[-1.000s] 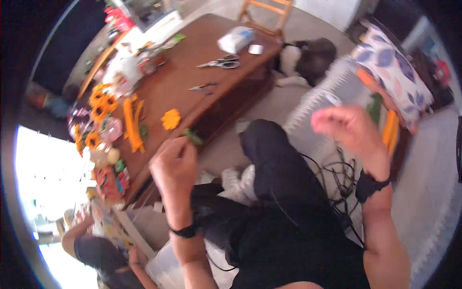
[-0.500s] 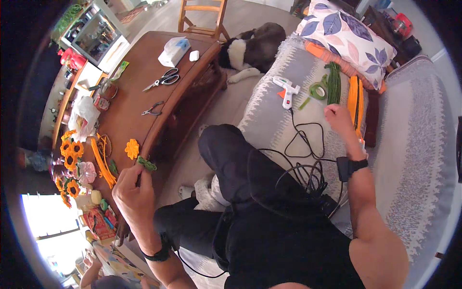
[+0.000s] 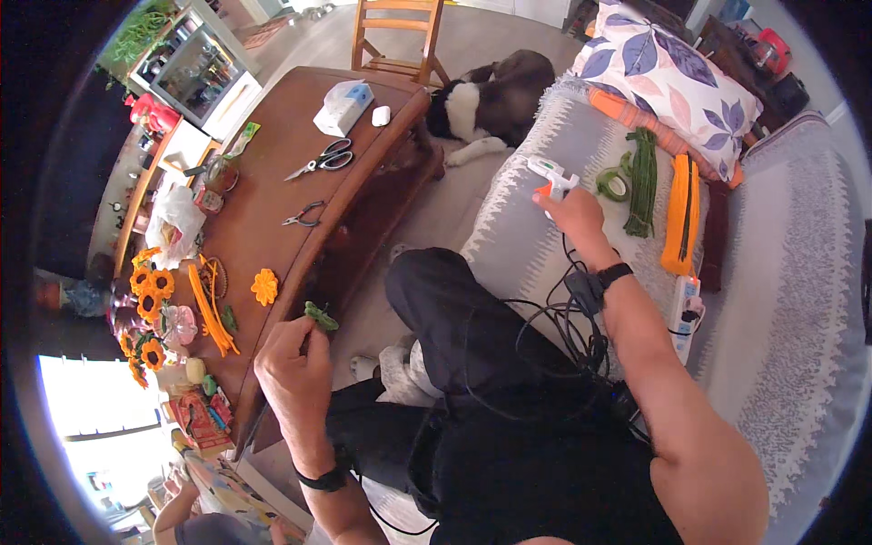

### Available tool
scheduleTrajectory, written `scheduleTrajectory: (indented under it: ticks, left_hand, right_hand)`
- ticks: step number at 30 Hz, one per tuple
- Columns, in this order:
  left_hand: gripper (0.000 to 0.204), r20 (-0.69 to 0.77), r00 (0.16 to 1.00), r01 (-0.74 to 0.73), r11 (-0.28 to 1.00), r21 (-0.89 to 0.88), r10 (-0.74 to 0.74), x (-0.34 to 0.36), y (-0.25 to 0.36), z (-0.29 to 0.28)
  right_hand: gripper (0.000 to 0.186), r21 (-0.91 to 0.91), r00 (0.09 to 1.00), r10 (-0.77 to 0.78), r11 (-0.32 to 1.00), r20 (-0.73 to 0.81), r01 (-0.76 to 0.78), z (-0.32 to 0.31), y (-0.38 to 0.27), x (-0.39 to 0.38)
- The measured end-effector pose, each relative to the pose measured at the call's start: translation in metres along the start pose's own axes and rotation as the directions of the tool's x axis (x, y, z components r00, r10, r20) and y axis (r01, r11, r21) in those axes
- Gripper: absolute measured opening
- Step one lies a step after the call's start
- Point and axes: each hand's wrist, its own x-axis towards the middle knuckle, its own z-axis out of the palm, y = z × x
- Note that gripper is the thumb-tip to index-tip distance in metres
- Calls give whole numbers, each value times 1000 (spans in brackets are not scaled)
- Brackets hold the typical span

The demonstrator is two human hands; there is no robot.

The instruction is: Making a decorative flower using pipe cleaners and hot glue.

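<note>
**While the left hand (image 3: 295,363) keeps its pinch on a small green piece (image 3: 321,316), the right hand (image 3: 578,218) has moved to the white glue gun (image 3: 550,174)**

Half a second ago the right hand was at the lower end of the green bundle (image 3: 641,182), and the glue gun lay free on the sofa (image 3: 495,232). Now its fingers are wrapped around the handle beside the orange trigger, with the nozzle end uncovered; whether the gun has been lifted is hard to tell. The lower ends of the green bundle, hidden then, show now, as does a white power strip (image 3: 686,313) beyond the right forearm. The green piece sits at the left fingertips, just off the edge of the table (image 3: 263,195).

A black cable (image 3: 592,350) runs in loops under the right forearm and beside the right thigh, crowding that side. Near the gun lies a roll of green tape (image 3: 614,185), and past the green bundle an orange bundle (image 3: 681,213), below a leaf-patterned cushion (image 3: 663,86).

On the table, an orange flower (image 3: 264,286) rests near the left hand, with orange strips (image 3: 211,316) beside it, then pliers (image 3: 304,214), scissors (image 3: 332,162) and a tissue box (image 3: 343,107) farther off. A dog (image 3: 509,100) lies on the floor between table and sofa.
</note>
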Motion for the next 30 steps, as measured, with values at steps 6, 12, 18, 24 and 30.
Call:
scheduleTrajectory:
  ticks: [6,12,18,24,30]
  left_hand:
    - [7,32,999,-11,1000,-24,12,3,4,8]
    - [7,41,999,-8,999,-47,10,7,11,11]
    - [6,7,1000,-15,999,-44,15,4,6,7]
    - [6,21,999,-24,999,-45,25,4,11,8]
    - [6,11,999,-41,999,-36,41,6,18,8]
  right_hand:
    - [59,110,1000,2,994,-17,0,9,7,14]
    - [50,343,981,-127,937,147,70,6,32,30]
    - [27,772,825,-212,526,524,-356,-17,33,10]
    - [36,904,841,-334,206,425,-375,-40,17,-19]
    - [36,887,755,-558,-68,345,-456,-72,13,-28]
